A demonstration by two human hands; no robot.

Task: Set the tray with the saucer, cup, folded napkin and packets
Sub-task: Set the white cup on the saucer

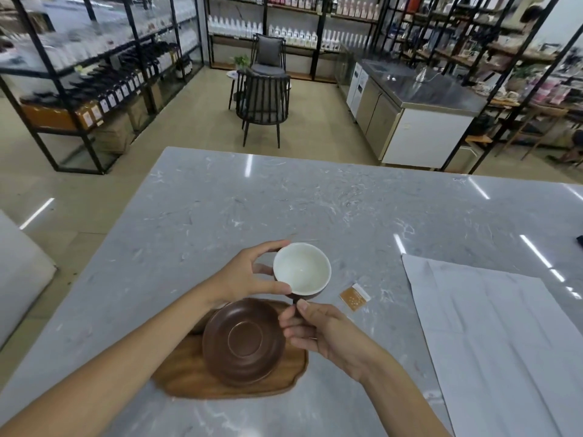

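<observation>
Both hands carry the cup (302,268) above the saucer (244,341) on the wooden tray (195,372) near the desk's (315,200) front edge: left hand (244,275) fingers clasp its rim, right hand (318,329) fingers pinch the handle. Set off-centre, it could tip or skid.

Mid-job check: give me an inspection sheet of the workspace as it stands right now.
Surface: grey marble counter, glossy, with light reflections.
Job's things: wooden tray near the front edge; brown saucer on it, empty. Cup, white inside, held beyond the saucer, not yet set down. One orange packet on the counter, right of the cup. Large unfolded white napkin on the right.
Clutter: dark object at the right edge, unidentifiable.
Grippers: left hand grips the cup's side; right hand pinches its handle.
Cables: nothing seen.
Surroundings: stocked shelving, two chairs, steel counter.
</observation>
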